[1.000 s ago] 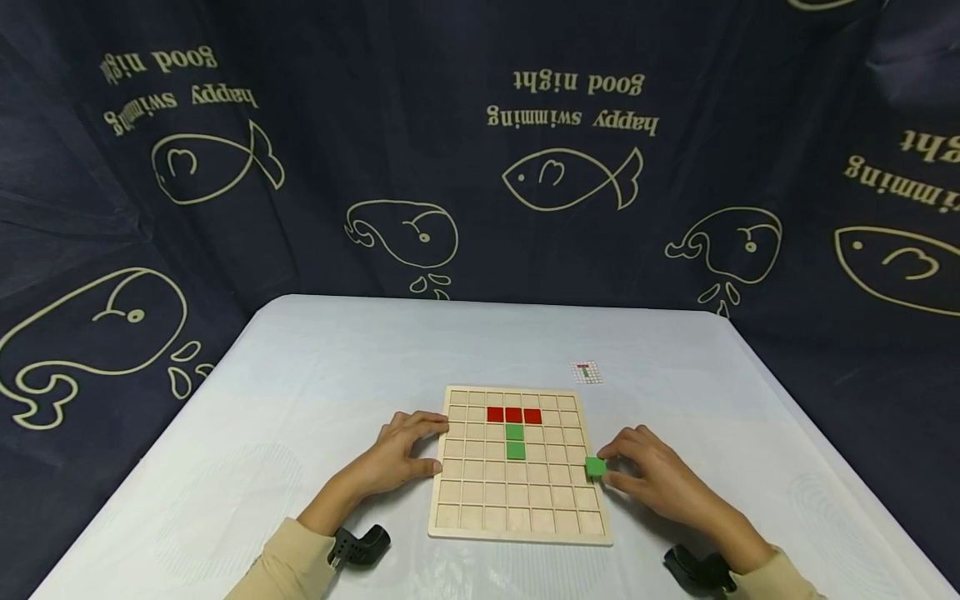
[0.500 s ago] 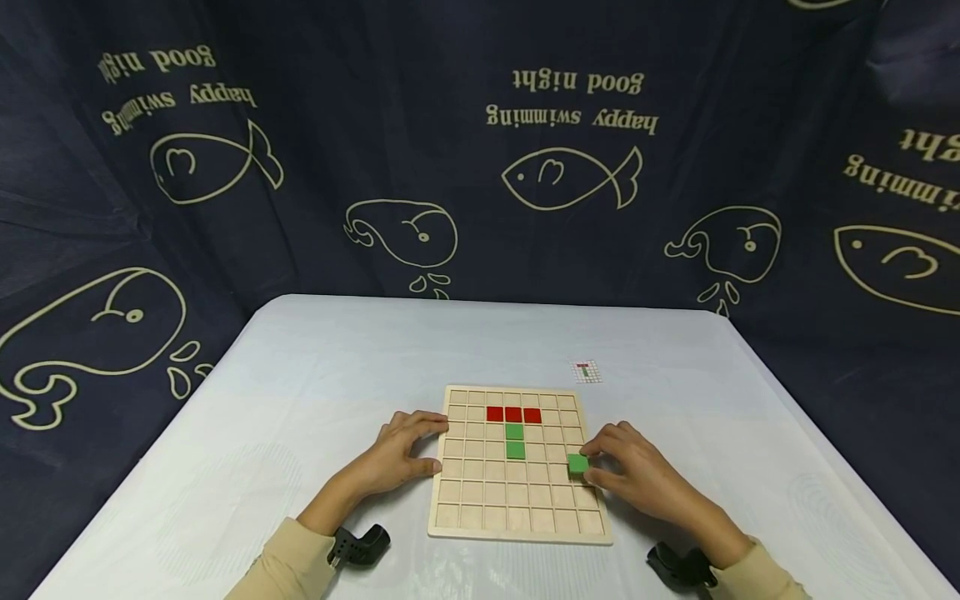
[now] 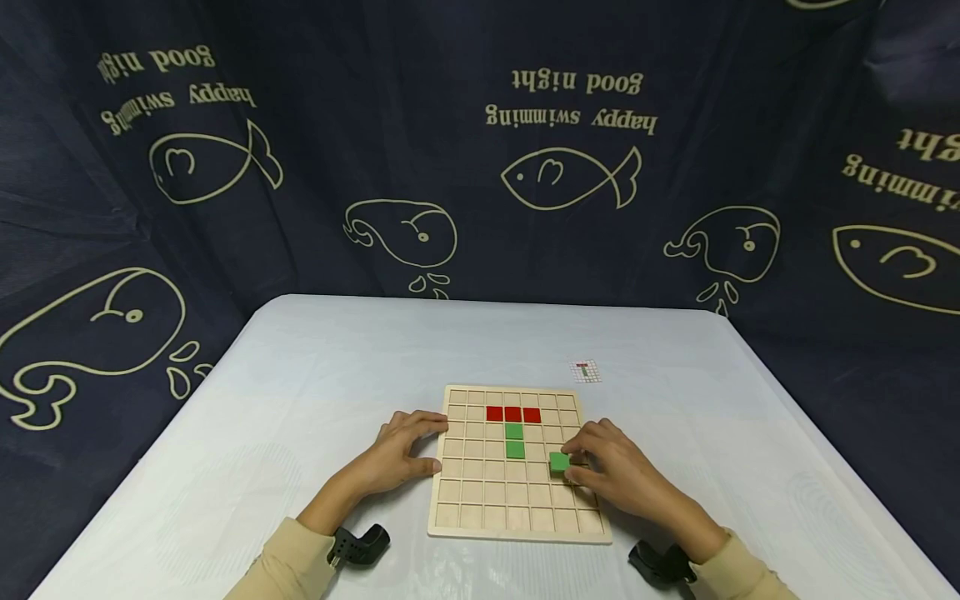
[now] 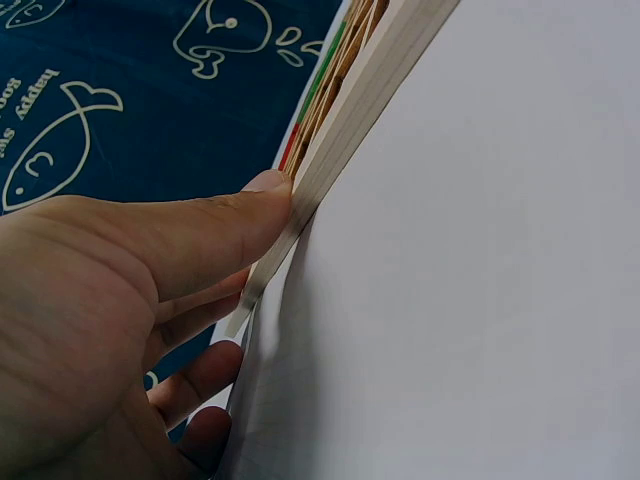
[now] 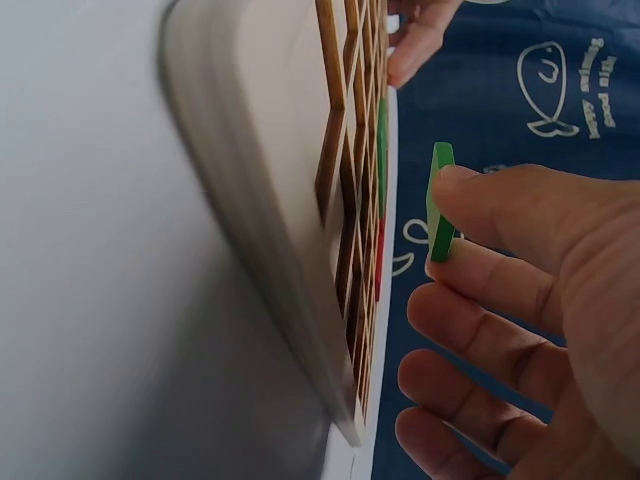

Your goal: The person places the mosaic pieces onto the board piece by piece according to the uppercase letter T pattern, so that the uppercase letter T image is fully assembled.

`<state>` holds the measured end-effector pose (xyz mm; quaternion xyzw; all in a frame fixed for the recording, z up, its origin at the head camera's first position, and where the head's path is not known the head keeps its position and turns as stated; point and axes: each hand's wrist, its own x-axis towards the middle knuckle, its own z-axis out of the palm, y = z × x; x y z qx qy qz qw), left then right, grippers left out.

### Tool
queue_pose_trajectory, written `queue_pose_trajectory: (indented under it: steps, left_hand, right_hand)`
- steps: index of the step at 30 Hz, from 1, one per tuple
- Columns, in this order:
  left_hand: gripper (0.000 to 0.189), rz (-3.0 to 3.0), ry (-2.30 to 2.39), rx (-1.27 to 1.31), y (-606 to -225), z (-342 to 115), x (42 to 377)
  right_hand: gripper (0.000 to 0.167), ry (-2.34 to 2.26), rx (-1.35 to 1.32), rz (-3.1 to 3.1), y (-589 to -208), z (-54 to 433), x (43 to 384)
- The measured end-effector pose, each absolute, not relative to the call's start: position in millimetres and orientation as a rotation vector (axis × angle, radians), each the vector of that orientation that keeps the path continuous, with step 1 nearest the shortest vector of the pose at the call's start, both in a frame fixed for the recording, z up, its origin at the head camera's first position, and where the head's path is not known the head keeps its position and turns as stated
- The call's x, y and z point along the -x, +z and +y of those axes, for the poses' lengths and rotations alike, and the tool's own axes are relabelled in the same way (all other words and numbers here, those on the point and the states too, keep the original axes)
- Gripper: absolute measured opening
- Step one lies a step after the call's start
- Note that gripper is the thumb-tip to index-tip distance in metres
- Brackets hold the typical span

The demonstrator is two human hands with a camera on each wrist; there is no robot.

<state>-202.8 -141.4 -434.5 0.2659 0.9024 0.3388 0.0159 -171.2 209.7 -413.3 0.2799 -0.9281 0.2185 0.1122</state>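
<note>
Between thumb and index finger, my right hand (image 3: 618, 468) pinches a green square tile (image 3: 558, 463), held over the right side of a wooden grid board (image 3: 480, 518). The right wrist view shows this tile (image 5: 441, 205) edge-on, above the board's grooves, with the other fingers loosely bent. My left hand (image 3: 397, 454) rests at the board's left edge, thumb and fingertips touching the rim and fingers spread. In the board's cells lie a row of three red tiles (image 3: 513, 414) and, below the middle one, two green tiles (image 3: 514, 441) in a column.
A small pattern card (image 3: 586, 372) with a red and green T lies on the white table (image 3: 360, 350) beyond the board's far right corner. Behind the table hangs a dark blue curtain (image 3: 465, 150) printed with fish and whales.
My right hand has carried the green tile leftward, from the board's right edge to over the cells inside it. The left hand and the placed tiles have stayed where they were.
</note>
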Motion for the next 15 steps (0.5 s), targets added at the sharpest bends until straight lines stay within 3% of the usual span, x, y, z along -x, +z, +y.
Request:
queue_pose_trajectory:
  steps: [15]
  left_hand:
    - [0.055, 2.799, 1.060, -0.819, -434, -141, 202]
  right_hand:
    - [0.019, 0.602, -0.848, -2.744, -415, 191, 173]
